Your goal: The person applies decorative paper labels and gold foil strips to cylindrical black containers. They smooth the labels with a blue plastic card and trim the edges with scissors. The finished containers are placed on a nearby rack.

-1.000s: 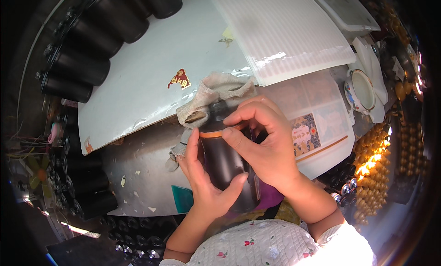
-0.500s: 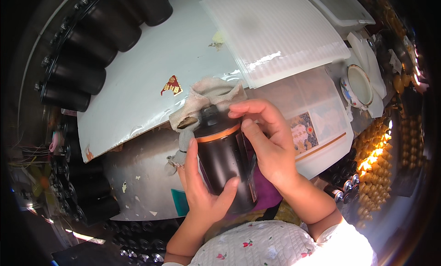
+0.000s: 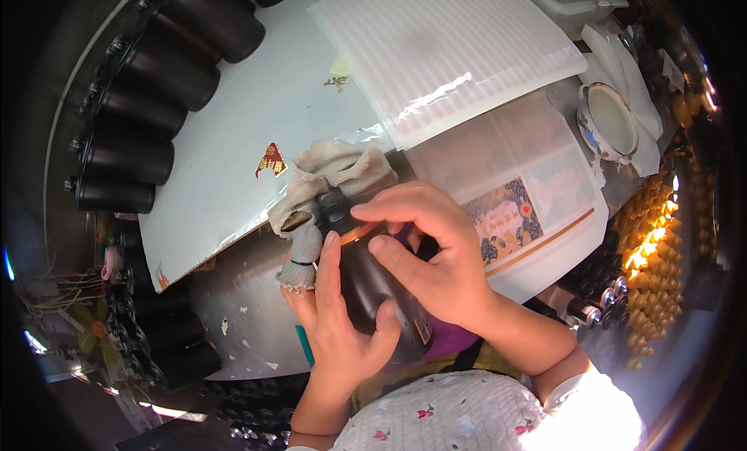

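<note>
A black bottle [image 3: 379,284] lies tilted in front of me, its black neck [image 3: 334,210] pointing away. An orange band [image 3: 362,232] circles its shoulder, partly covered by my fingers. My left hand [image 3: 338,326] cradles the body from the left, thumb on the near side and fingers along the far-left side. From the right, my right hand [image 3: 443,268] curls over the shoulder, with thumb and index finger at the band beside the neck. Just beyond the neck lies a crumpled grey cloth [image 3: 354,168], and a tied end of it hangs beside my left fingers.
Black bottles [image 3: 140,112] line the left edge of the white board [image 3: 226,147]. White foam sheets [image 3: 443,54] lie far ahead, above clear sheeting with a printed label [image 3: 506,221]. An enamel bowl [image 3: 629,122] stands at right, near gold beaded pieces [image 3: 650,287].
The bottle leans more to the left and its neck has moved slightly left. My right hand has moved left and down over the band, covering more of it. The whole view has shifted a little.
</note>
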Available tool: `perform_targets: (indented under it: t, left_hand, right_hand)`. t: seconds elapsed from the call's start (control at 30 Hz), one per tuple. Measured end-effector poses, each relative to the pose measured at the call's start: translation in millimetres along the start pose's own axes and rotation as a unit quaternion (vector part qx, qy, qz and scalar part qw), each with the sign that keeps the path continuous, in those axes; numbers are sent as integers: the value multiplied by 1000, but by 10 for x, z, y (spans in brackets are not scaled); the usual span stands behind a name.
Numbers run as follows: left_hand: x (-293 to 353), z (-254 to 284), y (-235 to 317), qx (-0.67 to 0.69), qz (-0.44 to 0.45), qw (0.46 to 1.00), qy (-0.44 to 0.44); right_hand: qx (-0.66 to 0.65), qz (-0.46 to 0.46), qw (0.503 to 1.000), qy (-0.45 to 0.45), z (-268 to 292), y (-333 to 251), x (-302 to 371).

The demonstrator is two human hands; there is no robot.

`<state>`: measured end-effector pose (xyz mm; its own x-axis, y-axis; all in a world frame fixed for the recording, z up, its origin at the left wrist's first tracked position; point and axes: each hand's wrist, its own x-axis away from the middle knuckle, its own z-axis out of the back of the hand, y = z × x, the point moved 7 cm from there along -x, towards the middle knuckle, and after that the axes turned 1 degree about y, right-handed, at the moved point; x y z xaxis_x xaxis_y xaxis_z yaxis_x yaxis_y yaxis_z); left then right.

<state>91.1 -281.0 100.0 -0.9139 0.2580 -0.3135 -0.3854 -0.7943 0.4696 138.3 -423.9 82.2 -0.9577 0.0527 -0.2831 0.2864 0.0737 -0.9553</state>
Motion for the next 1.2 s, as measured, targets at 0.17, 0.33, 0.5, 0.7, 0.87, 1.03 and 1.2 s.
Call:
perform_targets:
  t: [0.17,0.33,0.5,0.7,0.87,1.03,1.2]
  left_hand:
    - [-15,3,15,15,-6,1000,11]
    - [-6,0,-4,5,-16,1000,5]
    - [14,-12,-17,11,-20,1000,12]
    - [12,-17,-45,35,17,999,4]
    - [-1,-7,-15,21,-5,1000,19]
    - [-19,0,18,16,-9,1000,14]
    - [-88,28,216,-101,-49,994,-17]
  right_hand:
    - [-101,-91,991,6,-49,169,-38]
    - [-155,-140,978,5,-98,224,-43]
    - [-86,-106,991,5,-103,164,-69]
    - [-104,-98,990,8,-93,167,-54]
    - [-106,-108,988,0,-80,184,-50]
    - [-201,-175,964,19,-102,264,-11]
    - [-250,-171,953,15,-109,294,3]
